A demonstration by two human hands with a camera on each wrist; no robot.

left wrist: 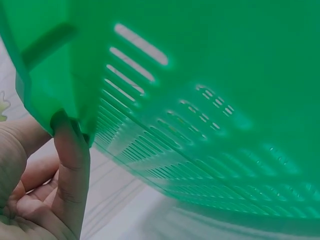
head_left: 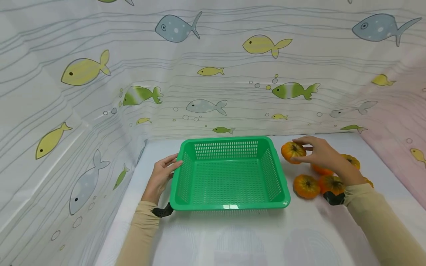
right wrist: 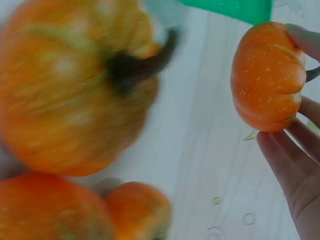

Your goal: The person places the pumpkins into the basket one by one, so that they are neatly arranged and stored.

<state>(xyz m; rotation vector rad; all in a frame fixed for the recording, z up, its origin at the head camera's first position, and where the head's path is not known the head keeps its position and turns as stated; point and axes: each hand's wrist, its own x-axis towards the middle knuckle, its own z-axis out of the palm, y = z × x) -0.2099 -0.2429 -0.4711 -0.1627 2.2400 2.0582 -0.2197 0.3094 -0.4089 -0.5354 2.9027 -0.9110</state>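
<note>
A green plastic basket (head_left: 229, 206) with slotted walls stands on the white table, its inside bare. My left hand (head_left: 162, 176) pinches the basket's left rim between thumb and fingers; the left wrist view shows the fingers (left wrist: 70, 175) curled under that rim. To the basket's right, my right hand (head_left: 317, 152) grips a small orange pumpkin (head_left: 293, 151), fingers on one side and thumb on the other. In the right wrist view the held pumpkin (right wrist: 267, 77) is raised, its stem turned toward the palm.
Several more pumpkins sit under and beside the right forearm, among them one pumpkin (head_left: 306, 186) close to the basket's right wall and another (head_left: 331, 184) touching it. A white sheet printed with fish (head_left: 203, 106) hangs behind the table and along both sides.
</note>
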